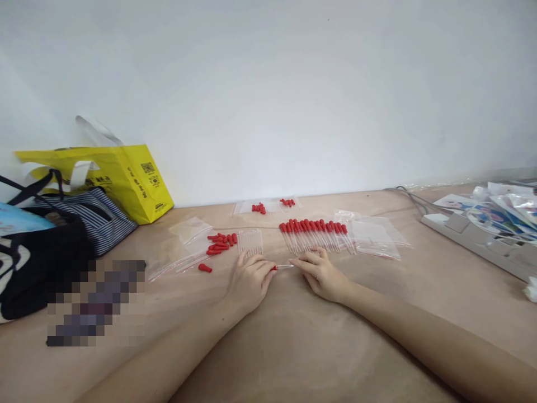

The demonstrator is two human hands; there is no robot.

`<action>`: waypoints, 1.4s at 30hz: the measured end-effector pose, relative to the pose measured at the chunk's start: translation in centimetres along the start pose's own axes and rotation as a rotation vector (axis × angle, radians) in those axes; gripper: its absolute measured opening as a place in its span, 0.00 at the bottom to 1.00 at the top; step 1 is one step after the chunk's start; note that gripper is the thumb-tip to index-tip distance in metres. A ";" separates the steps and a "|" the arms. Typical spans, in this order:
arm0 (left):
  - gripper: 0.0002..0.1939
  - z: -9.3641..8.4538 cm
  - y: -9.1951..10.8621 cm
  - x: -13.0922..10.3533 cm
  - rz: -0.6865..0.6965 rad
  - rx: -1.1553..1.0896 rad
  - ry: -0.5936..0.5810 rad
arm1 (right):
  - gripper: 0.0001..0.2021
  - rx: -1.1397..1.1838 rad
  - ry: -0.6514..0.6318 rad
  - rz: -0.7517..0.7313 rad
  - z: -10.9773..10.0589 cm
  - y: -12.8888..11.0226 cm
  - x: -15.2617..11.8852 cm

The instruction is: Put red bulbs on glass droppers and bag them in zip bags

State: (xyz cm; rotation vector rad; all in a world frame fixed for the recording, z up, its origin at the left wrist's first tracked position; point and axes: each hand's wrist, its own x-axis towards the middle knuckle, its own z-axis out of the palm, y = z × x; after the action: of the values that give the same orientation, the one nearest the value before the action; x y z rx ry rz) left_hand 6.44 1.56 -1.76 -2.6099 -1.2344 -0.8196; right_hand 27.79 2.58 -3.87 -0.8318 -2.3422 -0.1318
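Between my hands lies a thin clear tube, running left to right. My left hand is closed on a red rubber bulb at the tube's left end. The fingers of my right hand pinch the tube's right end. Beyond my right hand is a row of clear droppers with red bulbs. Several loose red bulbs lie past my left hand, with one more red bulb nearer. Beside the loose bulbs are several clear tubes without bulbs.
Clear plastic bags lie right of the droppers, others at left. A bag with red bulbs is near the wall. A yellow bag and a striped bag stand left. A power strip and packets are right.
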 end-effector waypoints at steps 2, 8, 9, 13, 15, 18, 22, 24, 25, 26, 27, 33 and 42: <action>0.09 0.1 0.0 0.0 0.007 -0.004 0.016 | 0.20 0.024 0.003 0.008 0.0 -0.1 0.0; 0.09 0.3 -0.3 -0.1 0.029 -0.003 0.044 | 0.18 0.048 0.062 0.025 0.2 0.1 0.0; 0.10 0.4 -0.4 -0.1 0.033 -0.004 0.045 | 0.18 0.044 0.067 0.025 0.2 0.1 0.0; 0.10 0.4 -0.4 0.0 0.044 -0.007 0.068 | 0.18 0.023 0.058 0.014 0.1 -0.1 0.0; 0.09 0.3 -0.3 0.0 0.053 -0.008 0.079 | 0.17 0.011 0.054 0.006 0.0 -0.2 0.1; 0.08 0.2 -0.2 0.2 0.071 -0.007 0.110 | 0.16 -0.010 0.061 -0.006 0.1 -0.4 0.2; 0.08 0.2 0.0 0.3 0.092 -0.017 0.150 | 0.13 -0.098 0.111 -0.047 0.2 -0.7 0.6; 0.09 0.2 0.1 0.3 0.106 -0.025 0.167 | 0.12 -0.190 0.135 -0.106 0.3 -0.8 0.8; 0.09 0.2 0.2 0.3 0.111 -0.029 0.174 | 0.12 -0.241 0.143 -0.140 0.3 -0.8 0.8; 0.09 0.1 0.3 0.3 0.114 -0.033 0.179 | 0.12 -0.287 0.151 -0.172 0.3 -0.8 0.9; 0.09 0.1 0.3 0.3 0.115 -0.037 0.182 | 0.13 -0.326 0.159 -0.201 0.3 -0.8 0.9; 0.09 -0.1 0.5 0.2 0.108 -0.039 0.161 | 0.14 -0.385 0.198 -0.288 0.0 -0.9 1.1; 0.10 -0.3 0.6 0.2 0.114 -0.046 0.092 | 0.14 -0.320 0.191 -0.356 0.0 -0.9 1.2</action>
State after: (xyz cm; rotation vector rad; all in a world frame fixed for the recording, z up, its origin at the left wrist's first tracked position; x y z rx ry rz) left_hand 6.91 1.22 -1.36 -2.6176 -1.0446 -0.9455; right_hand 26.50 2.50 -3.02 -0.5097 -2.2947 -0.7197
